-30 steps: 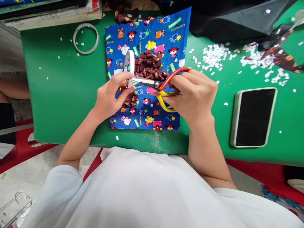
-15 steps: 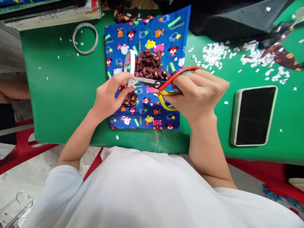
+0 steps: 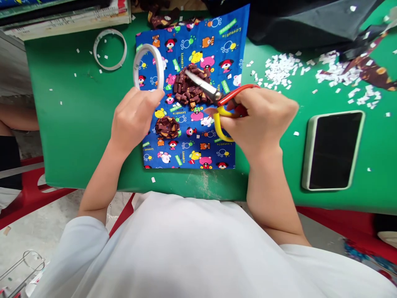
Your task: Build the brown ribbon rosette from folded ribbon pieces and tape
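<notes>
My left hand [image 3: 130,120] is closed on the lower edge of a white ring [image 3: 160,68], which looks like a roll of tape and stands upright above the blue cartoon-print cloth [image 3: 190,164]. In my right hand [image 3: 260,118] are scissors [image 3: 203,86] with one red and one yellow handle; their blades look closed and point up and left over a heap of small brown rolled pieces [image 3: 184,89]. A smaller cluster of brown pieces [image 3: 167,127] lies nearer me on the cloth, right of my left wrist.
Another white ring [image 3: 124,51] lies on the green table [image 3: 71,136] at left. Scattered white paper bits [image 3: 279,70] and a phone [image 3: 333,151] are at right. Black material [image 3: 297,27] and brown patterned scraps [image 3: 376,68] lie at the back. Books [image 3: 71,22] are stacked top left.
My left hand has turned and pulled the white ring left, away from the scissors. The scissor blades have swung upward over the brown heap, uncovering the smaller cluster.
</notes>
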### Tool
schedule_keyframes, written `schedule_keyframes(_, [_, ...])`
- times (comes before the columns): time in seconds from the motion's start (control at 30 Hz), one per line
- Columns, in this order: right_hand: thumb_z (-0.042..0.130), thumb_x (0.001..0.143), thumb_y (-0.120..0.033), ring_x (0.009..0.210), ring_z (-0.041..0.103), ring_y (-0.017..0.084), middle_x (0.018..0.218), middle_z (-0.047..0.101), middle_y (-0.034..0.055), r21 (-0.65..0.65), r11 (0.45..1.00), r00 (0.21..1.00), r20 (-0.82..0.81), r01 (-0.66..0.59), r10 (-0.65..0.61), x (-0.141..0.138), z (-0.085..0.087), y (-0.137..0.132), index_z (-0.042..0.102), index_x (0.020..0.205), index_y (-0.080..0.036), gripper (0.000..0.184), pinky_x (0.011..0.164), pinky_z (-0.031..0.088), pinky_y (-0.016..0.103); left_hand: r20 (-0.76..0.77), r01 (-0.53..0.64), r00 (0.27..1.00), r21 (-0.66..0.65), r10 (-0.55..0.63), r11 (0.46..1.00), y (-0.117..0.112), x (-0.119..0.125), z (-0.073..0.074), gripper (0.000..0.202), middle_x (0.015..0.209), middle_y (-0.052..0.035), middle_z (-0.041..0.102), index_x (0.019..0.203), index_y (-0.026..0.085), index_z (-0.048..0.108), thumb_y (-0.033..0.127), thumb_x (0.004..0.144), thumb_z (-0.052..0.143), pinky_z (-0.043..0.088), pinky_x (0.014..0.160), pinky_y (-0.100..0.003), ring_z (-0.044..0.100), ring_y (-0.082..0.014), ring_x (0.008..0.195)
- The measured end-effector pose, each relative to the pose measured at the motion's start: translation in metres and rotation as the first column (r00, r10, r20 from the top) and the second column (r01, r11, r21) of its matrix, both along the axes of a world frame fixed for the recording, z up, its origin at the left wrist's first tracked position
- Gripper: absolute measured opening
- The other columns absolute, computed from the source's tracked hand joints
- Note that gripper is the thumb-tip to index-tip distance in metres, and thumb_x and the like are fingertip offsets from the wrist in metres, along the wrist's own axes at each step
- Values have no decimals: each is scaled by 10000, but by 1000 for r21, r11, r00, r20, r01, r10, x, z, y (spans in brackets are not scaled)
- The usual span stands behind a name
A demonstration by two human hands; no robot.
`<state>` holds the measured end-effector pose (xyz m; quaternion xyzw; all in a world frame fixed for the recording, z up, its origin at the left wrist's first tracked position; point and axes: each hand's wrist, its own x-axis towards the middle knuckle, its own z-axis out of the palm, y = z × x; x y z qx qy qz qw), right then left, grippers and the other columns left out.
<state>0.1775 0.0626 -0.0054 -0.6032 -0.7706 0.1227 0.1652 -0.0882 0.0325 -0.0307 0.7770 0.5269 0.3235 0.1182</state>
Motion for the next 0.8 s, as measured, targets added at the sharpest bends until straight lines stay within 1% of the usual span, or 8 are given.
schedule_keyframes(0.13, [670, 728, -363, 594, 472, 157, 654, 589, 44, -1, 965, 959, 110, 261, -260, 3, 6, 9, 425, 598, -216, 314, 574, 209, 327, -117, -53, 992, 34, 57, 998, 6, -11, -7, 289, 877, -46, 643, 1207, 265, 559, 365, 1012, 371, 482, 932, -383, 620, -202, 1003])
schedule_keyframes(0.27, [694, 686, -299, 604, 485, 163, 636, 575, 29, -47, 919, 909, 175, 392, -379, 12, 1, 16, 459, 596, -212, 266, 593, 245, 322, -64, -56, 996, 34, 59, 998, 7, -13, -9, 271, 958, -30, 637, 1172, 262, 542, 418, 991, 413, 485, 967, -337, 599, -180, 1028])
schedule_keyframes(0.37, [680, 707, -312, 614, 513, 171, 641, 573, 18, -58, 937, 936, 90, 346, -340, 19, -6, 16, 539, 665, -217, 175, 613, 329, 332, -14, -94, 995, 30, 95, 995, 5, -6, 0, 244, 1025, -38, 614, 1066, 243, 575, 424, 984, 433, 521, 910, -312, 616, -164, 997])
schedule_keyframes(0.43, [663, 721, -332, 610, 519, 167, 663, 596, 19, -56, 952, 953, 42, 302, -300, 23, -10, 15, 576, 716, -217, 144, 618, 366, 336, 36, -116, 993, 27, 115, 993, 2, 1, 8, 256, 1021, -48, 614, 1009, 232, 593, 436, 982, 440, 537, 877, -322, 634, -173, 981])
schedule_keyframes(0.53, [650, 731, -341, 622, 529, 173, 676, 610, 26, -61, 960, 961, 45, 274, -271, 27, -14, 13, 592, 741, -207, 147, 618, 386, 339, 64, -144, 988, 57, 140, 988, -2, 11, 15, 285, 968, -48, 641, 957, 229, 618, 460, 974, 451, 562, 841, -332, 660, -183, 951])
schedule_keyframes(0.67, [612, 781, -347, 698, 576, 218, 701, 596, 46, -49, 974, 975, 46, 220, -218, 31, -17, 13, 573, 766, -227, 127, 659, 418, 371, 73, -125, 990, 75, 120, 989, -8, 19, 16, 304, 915, -43, 670, 952, 222, 634, 463, 973, 450, 586, 807, -321, 679, -172, 919])
schedule_keyframes(0.73, [594, 783, -316, 766, 599, 247, 771, 616, 65, -16, 976, 976, 44, 216, -215, 30, -14, 13, 563, 803, -235, 89, 685, 432, 388, 83, -109, 991, 68, 103, 992, -11, 21, 15, 291, 895, -32, 675, 949, 233, 636, 455, 974, 451, 592, 799, -318, 683, -162, 901])
schedule_keyframes(0.8, [602, 759, -275, 861, 608, 270, 888, 633, 100, 25, 982, 981, 39, 187, -188, 26, -8, 14, 560, 844, -227, 106, 729, 445, 405, 106, -93, 991, 54, 87, 994, -13, 22, 14, 270, 885, -21, 677, 945, 247, 636, 441, 977, 451, 596, 800, -319, 684, -151, 879])
